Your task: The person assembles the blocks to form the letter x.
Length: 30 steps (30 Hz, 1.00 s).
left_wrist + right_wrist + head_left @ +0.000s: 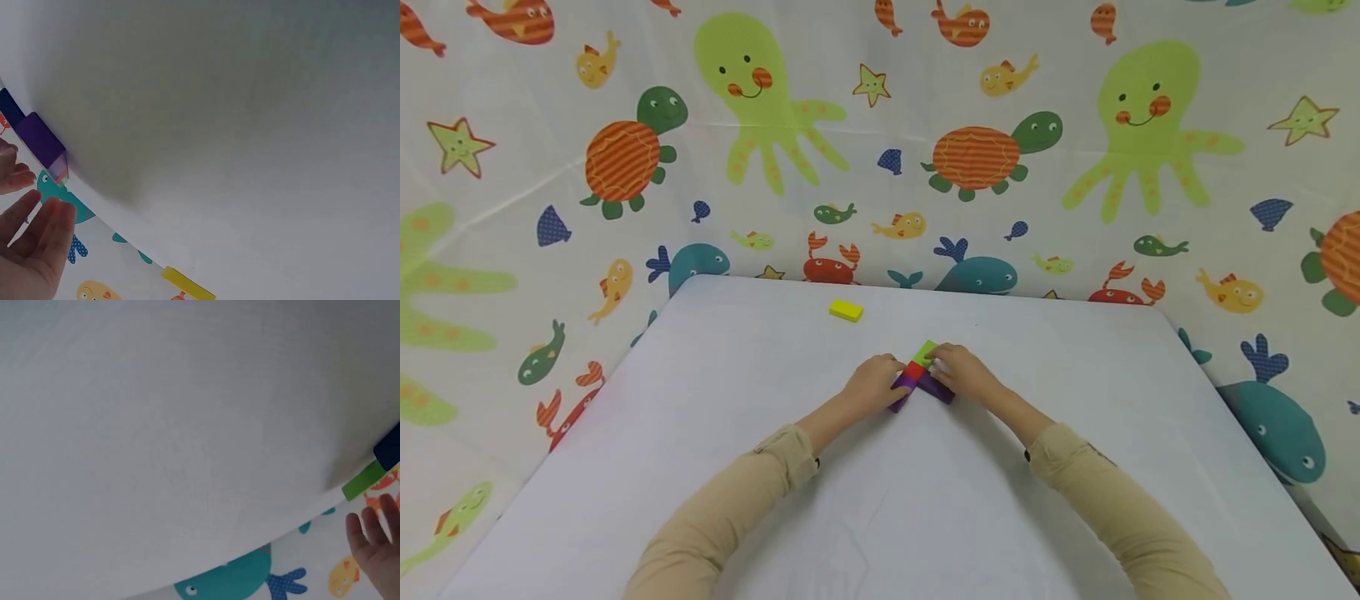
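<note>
In the head view, several coloured blocks touch one another near the middle of the table. A purple block [902, 387] slants at the near left, with a red block [914, 370] beyond it and a green block [927, 351] at the far end. A dark blue-purple block [937, 387] angles off toward the near right. My left hand [872, 386] pinches the purple block, thumb on its near side. My right hand [966, 375] has curved fingers at the green block and its thumb by the dark block; its exact contact is hidden.
A yellow block [846, 311] lies apart, farther back and left on the white table [760, 350]. Behind the table hangs a curtain [865, 150] printed with sea animals, which also runs along both sides.
</note>
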Tool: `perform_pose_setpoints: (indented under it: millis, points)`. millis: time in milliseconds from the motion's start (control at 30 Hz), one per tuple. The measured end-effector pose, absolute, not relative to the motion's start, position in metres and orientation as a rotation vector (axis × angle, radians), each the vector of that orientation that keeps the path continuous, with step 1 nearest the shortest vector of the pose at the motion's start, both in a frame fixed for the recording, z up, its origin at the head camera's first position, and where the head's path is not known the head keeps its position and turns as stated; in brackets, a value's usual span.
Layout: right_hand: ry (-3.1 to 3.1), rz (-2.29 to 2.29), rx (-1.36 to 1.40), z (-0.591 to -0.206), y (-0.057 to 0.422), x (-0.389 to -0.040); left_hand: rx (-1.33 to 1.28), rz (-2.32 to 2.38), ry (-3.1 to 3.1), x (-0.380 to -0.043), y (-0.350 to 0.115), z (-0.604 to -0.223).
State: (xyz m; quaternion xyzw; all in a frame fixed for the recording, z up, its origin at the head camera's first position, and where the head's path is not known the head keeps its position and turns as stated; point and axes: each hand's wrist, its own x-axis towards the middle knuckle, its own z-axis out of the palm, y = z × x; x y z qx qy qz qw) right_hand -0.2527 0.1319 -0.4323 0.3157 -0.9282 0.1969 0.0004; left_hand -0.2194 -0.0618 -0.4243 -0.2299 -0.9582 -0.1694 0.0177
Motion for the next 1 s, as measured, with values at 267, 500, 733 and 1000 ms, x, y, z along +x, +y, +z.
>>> perform_pose_setpoints:
  millis: [267, 500, 733, 1000]
  points:
    - [-2.780, 0.283, 1.451, -0.431, 0.133, -0.244, -0.625, -0.606, -3.037, -0.224, -0.077, -0.428]
    - [-2.843, 0.277, 1.481, -0.431, 0.135, -0.244, -0.603, -0.552, -3.037, -0.236, -0.093, -0.427]
    - [-2.870, 0.241, 1.537, -0.435, 0.138, -0.246, -0.595, -0.528, -3.065, -0.250, -0.106, -0.427]
    - [-2.860, 0.240, 1.543, -0.435, 0.138, -0.247, -0.486, -0.490, -3.056, -0.262, -0.121, -0.427]
